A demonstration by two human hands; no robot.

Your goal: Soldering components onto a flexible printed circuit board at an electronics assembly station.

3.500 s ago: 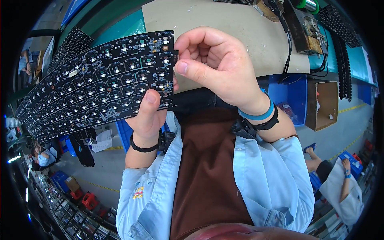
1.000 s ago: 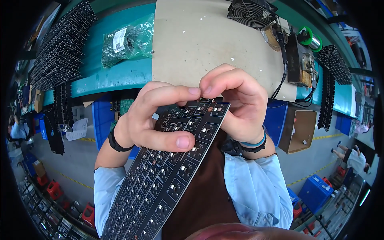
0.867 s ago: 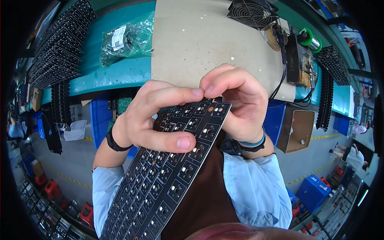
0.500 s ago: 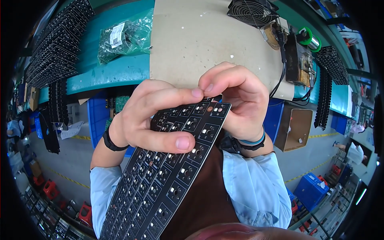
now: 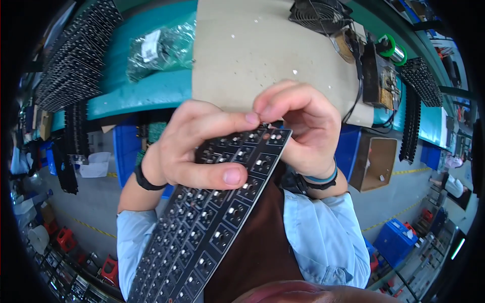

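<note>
A long black keyboard circuit board [image 5: 202, 232] with rows of square outlines, holes and small white parts slants from my chest up to my fingers. My left hand [image 5: 187, 141] grips it from the left, thumb flat on its face and index finger stretched to the far edge. Against that same edge my right hand [image 5: 310, 129] is closed in a pinch, thumb and index tips meeting beside the left index tip. A tiny metallic part [image 5: 265, 124] shows at the edge under these fingertips; its kind is too small to tell.
Stacked black boards [image 5: 76, 55] stand at the far left, near a clear bag of parts [image 5: 161, 50] on the teal bench mat [image 5: 141, 91]. At the far right are a black fan [image 5: 321, 15], a green-rimmed solder spool [image 5: 391, 49] and a soldering stand [image 5: 374, 81]. A cardboard box [image 5: 374, 164] sits lower right.
Both hands keep their hold at the board's far edge, with only a slight shift of the fingertips. The whole view has moved a little.
</note>
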